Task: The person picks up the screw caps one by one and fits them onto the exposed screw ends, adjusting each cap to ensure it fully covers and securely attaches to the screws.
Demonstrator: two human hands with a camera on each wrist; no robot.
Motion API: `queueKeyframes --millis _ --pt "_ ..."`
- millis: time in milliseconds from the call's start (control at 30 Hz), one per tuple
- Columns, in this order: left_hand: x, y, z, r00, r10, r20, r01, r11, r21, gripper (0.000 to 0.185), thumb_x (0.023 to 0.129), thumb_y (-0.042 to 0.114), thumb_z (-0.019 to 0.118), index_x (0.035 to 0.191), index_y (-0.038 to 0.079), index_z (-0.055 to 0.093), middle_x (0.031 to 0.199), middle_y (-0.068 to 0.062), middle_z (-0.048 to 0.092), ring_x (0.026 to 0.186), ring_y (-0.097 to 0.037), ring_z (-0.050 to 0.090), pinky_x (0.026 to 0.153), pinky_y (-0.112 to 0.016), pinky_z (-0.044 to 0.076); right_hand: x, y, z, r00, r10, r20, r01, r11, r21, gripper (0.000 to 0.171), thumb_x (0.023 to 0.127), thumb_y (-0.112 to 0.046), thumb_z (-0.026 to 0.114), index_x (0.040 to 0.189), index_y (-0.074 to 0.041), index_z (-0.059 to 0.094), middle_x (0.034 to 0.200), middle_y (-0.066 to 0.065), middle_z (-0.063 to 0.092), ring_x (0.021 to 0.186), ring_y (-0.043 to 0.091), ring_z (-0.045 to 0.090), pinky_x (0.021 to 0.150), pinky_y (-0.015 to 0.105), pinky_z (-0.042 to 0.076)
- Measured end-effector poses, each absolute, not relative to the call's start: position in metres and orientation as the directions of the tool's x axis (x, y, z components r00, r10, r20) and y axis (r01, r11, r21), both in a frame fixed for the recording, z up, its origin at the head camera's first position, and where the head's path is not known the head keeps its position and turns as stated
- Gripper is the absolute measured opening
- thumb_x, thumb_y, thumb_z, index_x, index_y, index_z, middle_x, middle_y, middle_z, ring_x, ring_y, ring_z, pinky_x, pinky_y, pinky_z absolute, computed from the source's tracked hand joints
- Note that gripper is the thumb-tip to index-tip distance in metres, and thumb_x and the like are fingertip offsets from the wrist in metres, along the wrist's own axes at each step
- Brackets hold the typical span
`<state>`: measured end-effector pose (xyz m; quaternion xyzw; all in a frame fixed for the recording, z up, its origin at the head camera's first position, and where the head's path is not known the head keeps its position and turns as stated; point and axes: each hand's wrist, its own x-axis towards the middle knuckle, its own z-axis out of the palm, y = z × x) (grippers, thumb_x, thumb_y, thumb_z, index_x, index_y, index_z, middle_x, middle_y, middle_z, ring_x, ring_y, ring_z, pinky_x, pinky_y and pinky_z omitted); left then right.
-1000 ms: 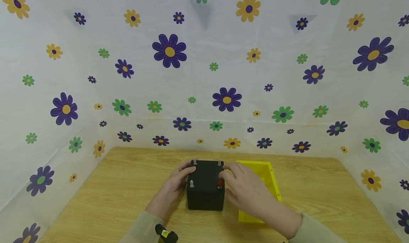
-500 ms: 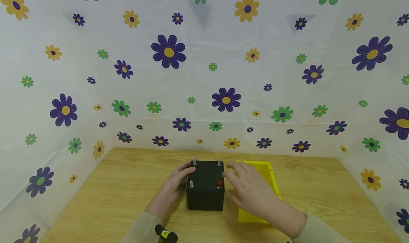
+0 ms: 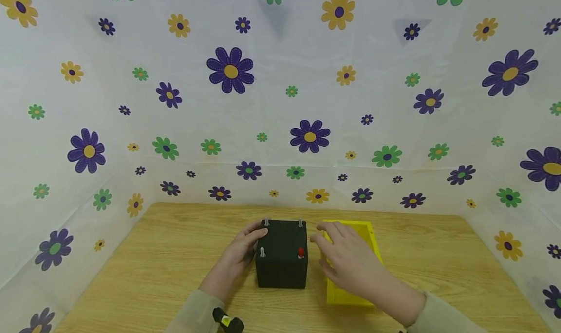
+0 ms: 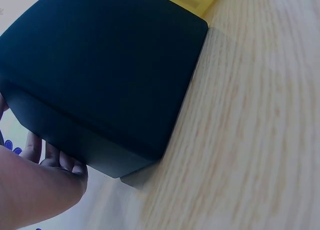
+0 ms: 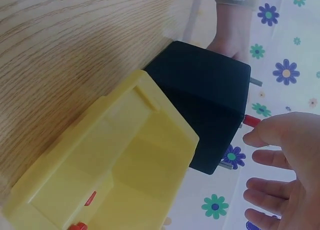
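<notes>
A black box (image 3: 282, 269) stands upright on the wooden table, with metal posts at the corners of its top. On its front right post sits a small red cap (image 3: 301, 251). My left hand (image 3: 240, 248) holds the box at its left side, thumb on the top edge; in the left wrist view its fingers (image 4: 52, 155) lie against the box. Just right of the box, my right hand (image 3: 350, 260) hovers over the yellow bin (image 3: 349, 296) with loosely bent fingers and nothing visible in them. Small red pieces (image 5: 77, 226) lie inside the bin in the right wrist view.
The yellow bin stands close to the box's right side. Wooden tabletop (image 3: 166, 274) stretches to both sides. A white flower-print sheet (image 3: 280, 104) rises behind and beside the table. A black strap (image 3: 228, 321) is around the left sleeve.
My right hand has drawn back to the right, away from the box and over the bin, leaving the red cap in plain sight on its post. My left hand and the box have stayed put.
</notes>
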<state>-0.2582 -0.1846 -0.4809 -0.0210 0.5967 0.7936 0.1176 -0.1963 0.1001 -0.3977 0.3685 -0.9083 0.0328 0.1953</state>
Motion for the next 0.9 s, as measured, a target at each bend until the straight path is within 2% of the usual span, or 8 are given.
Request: queueKeyframes --millis 467,700,900 --pt "-0.259 -0.186 -0.482 -0.972 0.163 -0.168 -0.208 -0.278 0.938 0.04 0.103 0.008 0.061 0.143 0.009 0.062 0.106 0.012 0.075 0.096 -0.003 0.072 0.09 -0.021 0.056 -0.199 0.108 -0.403 -0.652 -0.651 0.39 -0.662 0.739 0.126 0.045 0.086 -0.024 0.088 0.125 -0.014 0.067 0.132 0.011 0.065 0.118 0.029 0.064 0.102 0.046 0.056" --pt "-0.258 -0.185 -0.481 -0.972 0.16 -0.174 -0.213 -0.273 0.938 0.051 0.103 0.009 0.061 0.153 0.003 0.052 0.109 0.011 0.075 0.097 -0.003 0.072 0.09 -0.02 0.056 -0.199 0.112 -0.405 -0.655 -0.652 0.383 -0.653 0.743 0.147 0.047 0.084 -0.023 0.089 0.125 -0.014 0.067 0.131 0.012 0.066 0.117 0.031 0.064 0.102 0.047 0.056" --pt "-0.257 -0.185 -0.481 -0.971 0.16 -0.177 -0.215 -0.271 0.938 0.052 0.103 0.009 0.061 0.153 0.003 0.051 0.108 0.012 0.076 0.096 -0.002 0.072 0.09 -0.02 0.056 -0.198 0.114 -0.405 -0.682 -0.631 0.368 -0.633 0.763 0.135 0.047 0.084 -0.023 0.089 0.125 -0.014 0.068 0.133 0.012 0.066 0.12 0.031 0.064 0.105 0.048 0.055"
